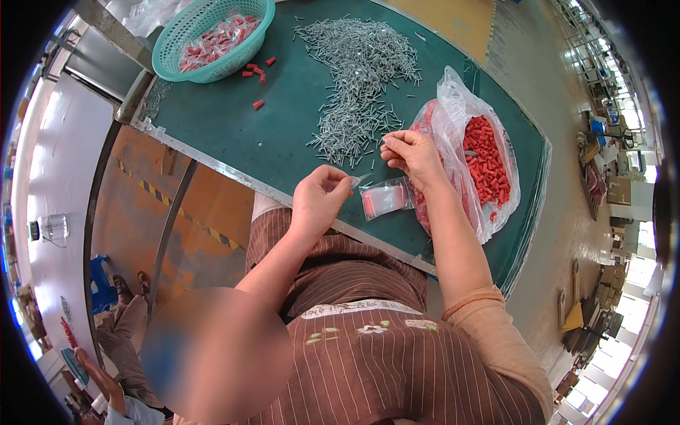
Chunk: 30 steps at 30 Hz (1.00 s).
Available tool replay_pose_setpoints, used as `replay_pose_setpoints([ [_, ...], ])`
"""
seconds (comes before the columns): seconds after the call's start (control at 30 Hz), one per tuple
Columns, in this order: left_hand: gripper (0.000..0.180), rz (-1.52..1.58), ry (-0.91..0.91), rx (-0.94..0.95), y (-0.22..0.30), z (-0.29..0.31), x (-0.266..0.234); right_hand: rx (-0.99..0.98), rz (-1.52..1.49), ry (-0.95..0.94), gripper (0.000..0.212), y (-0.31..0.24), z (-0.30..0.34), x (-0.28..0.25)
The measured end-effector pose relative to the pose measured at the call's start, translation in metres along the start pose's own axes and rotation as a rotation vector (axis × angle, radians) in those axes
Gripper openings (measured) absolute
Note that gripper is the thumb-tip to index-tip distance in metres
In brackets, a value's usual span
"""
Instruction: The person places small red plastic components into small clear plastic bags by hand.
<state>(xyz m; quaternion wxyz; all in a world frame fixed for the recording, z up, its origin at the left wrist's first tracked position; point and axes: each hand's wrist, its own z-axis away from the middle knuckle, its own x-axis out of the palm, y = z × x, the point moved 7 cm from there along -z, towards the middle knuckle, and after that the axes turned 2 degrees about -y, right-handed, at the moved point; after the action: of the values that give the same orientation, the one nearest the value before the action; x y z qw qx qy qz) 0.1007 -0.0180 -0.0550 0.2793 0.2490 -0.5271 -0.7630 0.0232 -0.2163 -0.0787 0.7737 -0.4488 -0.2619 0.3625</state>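
Observation:
My left hand (pixel 321 200) is closed in a pinch at the table's near edge. A corner of a small clear plastic bag (pixel 360 180) sticks out from its fingertips. My right hand (pixel 416 161) has thumb and fingers pressed together beside the lower end of a heap of grey metal screws (pixel 361 71); what it pinches, if anything, is too small to make out. Between and below the hands lies a stack of small clear bags with a red edge (pixel 384 200). Partly behind my right forearm, a large clear bag holds red plastic wall plugs (pixel 487 159).
A turquoise basket (pixel 161 58) with filled clear packets stands at the table's far left. Several loose red plugs (pixel 258 104) lie near it on the green tabletop (pixel 234 131). At the lower left, another person's hand (pixel 99 375) is at a neighbouring table (pixel 60 184).

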Motion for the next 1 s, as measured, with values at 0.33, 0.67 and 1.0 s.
replay_pose_setpoints([
  [0.33,0.010,0.023,-0.006,-0.002,-0.005,0.000,-0.001,-0.069,0.212,-0.073,0.013,-0.004,0.010,0.006],
  [0.67,0.011,0.034,0.020,-0.013,-0.007,0.006,-0.012,-0.784,0.987,-0.273,0.011,-0.021,0.023,0.033],
  [1.0,0.011,0.039,0.022,-0.045,-0.006,0.008,-0.011,-0.873,1.229,-0.264,0.011,-0.027,0.036,0.037],
])
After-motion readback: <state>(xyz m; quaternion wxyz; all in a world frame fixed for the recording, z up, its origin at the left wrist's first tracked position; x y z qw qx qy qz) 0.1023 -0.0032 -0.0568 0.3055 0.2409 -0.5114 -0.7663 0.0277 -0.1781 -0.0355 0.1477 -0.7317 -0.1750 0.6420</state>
